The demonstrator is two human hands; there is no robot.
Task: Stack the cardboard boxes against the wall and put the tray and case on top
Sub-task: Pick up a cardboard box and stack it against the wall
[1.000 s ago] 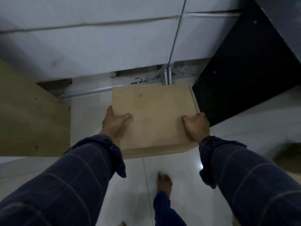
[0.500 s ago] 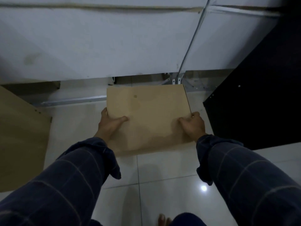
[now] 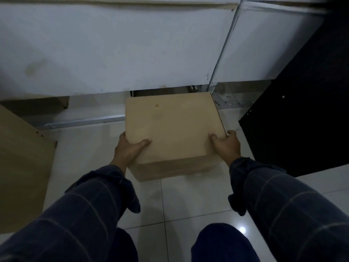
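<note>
Both hands, left hand (image 3: pixel 130 151) and right hand (image 3: pixel 227 146), grip a smooth rectangular cardboard box (image 3: pixel 171 129).

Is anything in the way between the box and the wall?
Nothing visible. The cardboard box, held by the left hand and right hand, has only bare floor and a metal rail before the wall.

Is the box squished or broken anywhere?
No. The cardboard box looks whole, with straight edges and only a small dark spot on top. The left hand and right hand grip its near corners.
</note>
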